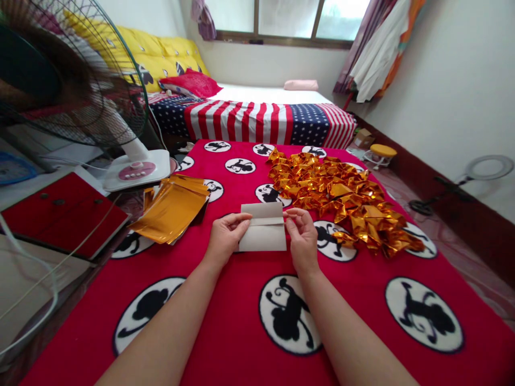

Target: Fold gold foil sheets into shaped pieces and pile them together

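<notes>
A red cloth (233, 321) covers the big flat top that fills the middle and bottom of the frame. It has white circles with black shapes in them. A heap of shiny gold folds (338, 187) lies on it, right of the middle. A pile of flat gold sheets (173, 212) lies on the left side of the cloth.

At the upper left is a fan (139, 163) with a white foot. Below it is a dark red board (64, 214). A bed (261, 115) with stars and stripes is at the top middle, under a window (285, 19). A red pillow (191, 83) and a small pink roll (301, 84) are on the bed. At the upper right, clothes (376, 61) hang by the wall, and a yellow stool (383, 150) is on the floor.

Both arms reach up from the bottom of the frame and come close together near the middle. The paper (263, 238) is there between the hands, pale side up, with a fold across it. The left hand (227, 236) pinches its left edge by the fold, thumb and finger together. The right hand (303, 241) pinches the right edge the same way, with its fingers curled.
</notes>
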Available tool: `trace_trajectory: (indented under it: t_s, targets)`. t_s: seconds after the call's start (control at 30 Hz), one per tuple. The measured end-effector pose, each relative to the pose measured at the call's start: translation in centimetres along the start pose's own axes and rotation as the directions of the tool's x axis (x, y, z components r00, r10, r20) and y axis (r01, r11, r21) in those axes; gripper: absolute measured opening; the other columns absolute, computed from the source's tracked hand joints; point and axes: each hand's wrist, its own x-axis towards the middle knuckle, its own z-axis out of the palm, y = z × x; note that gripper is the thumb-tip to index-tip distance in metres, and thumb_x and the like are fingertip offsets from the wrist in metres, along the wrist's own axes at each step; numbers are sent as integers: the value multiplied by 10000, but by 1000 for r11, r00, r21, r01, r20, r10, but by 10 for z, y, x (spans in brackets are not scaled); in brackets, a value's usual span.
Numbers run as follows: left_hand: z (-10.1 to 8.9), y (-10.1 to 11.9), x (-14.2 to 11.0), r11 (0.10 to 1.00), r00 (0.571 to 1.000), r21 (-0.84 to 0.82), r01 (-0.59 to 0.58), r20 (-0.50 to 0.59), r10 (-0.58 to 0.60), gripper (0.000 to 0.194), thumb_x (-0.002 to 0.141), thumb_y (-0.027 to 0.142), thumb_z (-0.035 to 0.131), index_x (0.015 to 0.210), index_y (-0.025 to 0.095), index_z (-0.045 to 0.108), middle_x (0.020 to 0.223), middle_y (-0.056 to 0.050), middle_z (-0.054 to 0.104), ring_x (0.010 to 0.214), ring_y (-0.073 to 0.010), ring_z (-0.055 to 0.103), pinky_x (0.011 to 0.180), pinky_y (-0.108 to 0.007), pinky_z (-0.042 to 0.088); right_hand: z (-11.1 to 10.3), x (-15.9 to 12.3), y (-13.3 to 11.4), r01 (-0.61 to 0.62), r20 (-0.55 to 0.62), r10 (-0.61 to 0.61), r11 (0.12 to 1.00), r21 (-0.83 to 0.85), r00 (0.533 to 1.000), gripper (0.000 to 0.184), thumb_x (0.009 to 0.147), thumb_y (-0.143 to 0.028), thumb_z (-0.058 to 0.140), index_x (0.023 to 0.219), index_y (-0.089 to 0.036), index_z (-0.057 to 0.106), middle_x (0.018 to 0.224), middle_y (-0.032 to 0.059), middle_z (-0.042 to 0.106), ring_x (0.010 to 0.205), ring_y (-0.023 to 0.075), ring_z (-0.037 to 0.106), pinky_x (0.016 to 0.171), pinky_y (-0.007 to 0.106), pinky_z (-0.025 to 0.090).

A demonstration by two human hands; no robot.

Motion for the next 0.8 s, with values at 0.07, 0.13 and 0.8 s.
trace_trajectory:
  t_s: [0.07,0.13,0.8]
  targets:
    - [-1,-2,2,999,999,-13,32,-38,-33,391,656,393,775,944,129,765,781,-69,756,595,-150,633,498,-210,427,-2,0,1,87,17,-85,990,-111,996,150,885,-221,512,986,-231,623,1056,57,644,992,202,625,815,333,532]
    - [-3,-5,4,999,997,-24,44,-63,-45,430,645,407,783,964,120,763,811,-82,762,602,-155,639,499,-212,427,-5,1,1,183,66,-172,955,-232,983,241,847,-151,516,1012,-245,665,1166,67,596,1100,215,583,872,352,530]
    - [-16,-4,10,974,997,222,-39,81,21,377,713,405,721,952,119,774,875,-111,753,736,-216,675,623,-276,499,-22,14,9,494,519,-262,782,-380,813,426,762,14,569,970,-302,766,1006,6,755,1015,228,602,906,424,530]
